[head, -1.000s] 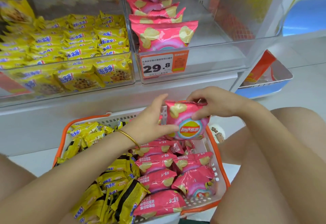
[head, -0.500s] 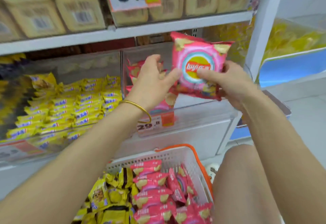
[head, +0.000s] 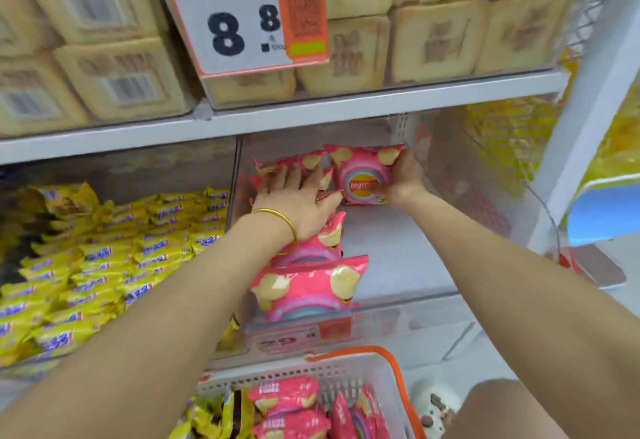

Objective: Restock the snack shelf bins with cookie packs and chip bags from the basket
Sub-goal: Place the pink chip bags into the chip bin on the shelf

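One chip bag (head: pixel 358 170) in right hand (head: pixel 403 179); left hand (head: pixel 298 196) on stacked bags (head: pixel 308 288).

1 L hand (head: pixel 298 199), 1 R hand (head: pixel 401 179), 1 basket (head: pixel 294 371).

Shop: white-and-orange paper price tag (head: pixel 239 23) hanging above grey metal shelf (head: pixel 381 106); clear plastic bins (head: pixel 398 317) holding many yellow cookie packs (head: pixel 104 265).

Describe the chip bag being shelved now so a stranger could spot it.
Under the shelf with the orange price tag, find the clear plastic bin right of the yellow cookie packs. At its back, the pink chip bag gripped by the right hand stands right of the pink row, logo facing out.
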Available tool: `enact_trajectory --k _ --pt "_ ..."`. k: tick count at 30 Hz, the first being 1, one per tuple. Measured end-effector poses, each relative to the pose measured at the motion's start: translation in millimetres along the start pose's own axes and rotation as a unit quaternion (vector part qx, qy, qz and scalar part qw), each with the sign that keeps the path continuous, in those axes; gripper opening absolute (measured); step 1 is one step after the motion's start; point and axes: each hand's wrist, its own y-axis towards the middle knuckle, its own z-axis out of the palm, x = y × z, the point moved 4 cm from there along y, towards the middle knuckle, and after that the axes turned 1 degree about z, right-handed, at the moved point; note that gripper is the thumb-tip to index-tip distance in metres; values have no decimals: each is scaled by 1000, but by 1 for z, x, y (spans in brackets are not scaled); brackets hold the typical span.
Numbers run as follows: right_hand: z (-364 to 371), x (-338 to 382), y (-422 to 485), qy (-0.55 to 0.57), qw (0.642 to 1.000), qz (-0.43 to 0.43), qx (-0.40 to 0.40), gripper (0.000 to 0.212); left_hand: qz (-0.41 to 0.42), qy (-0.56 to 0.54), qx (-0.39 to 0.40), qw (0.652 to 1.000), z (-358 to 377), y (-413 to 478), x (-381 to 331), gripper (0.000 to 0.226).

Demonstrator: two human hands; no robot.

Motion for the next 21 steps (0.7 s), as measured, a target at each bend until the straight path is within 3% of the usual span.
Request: enact_trajectory --k 7,15,17,21 --pt "21 -3 18 -9 996 34 78 73 -3 -1 13 1000 8 3 5 68" --pt "2 -2 3 -50 992 102 58 83 25 -22 -37 999 -11 -15 0 64" --pt "-10 4 -9 -57 993 82 56 73 51 -40 -77 995 -19 -29 -4 63" --pt "-53 34 -81 -32 997 -24 -71 35 172 -117 -216 954 -33 -93 -14 68"
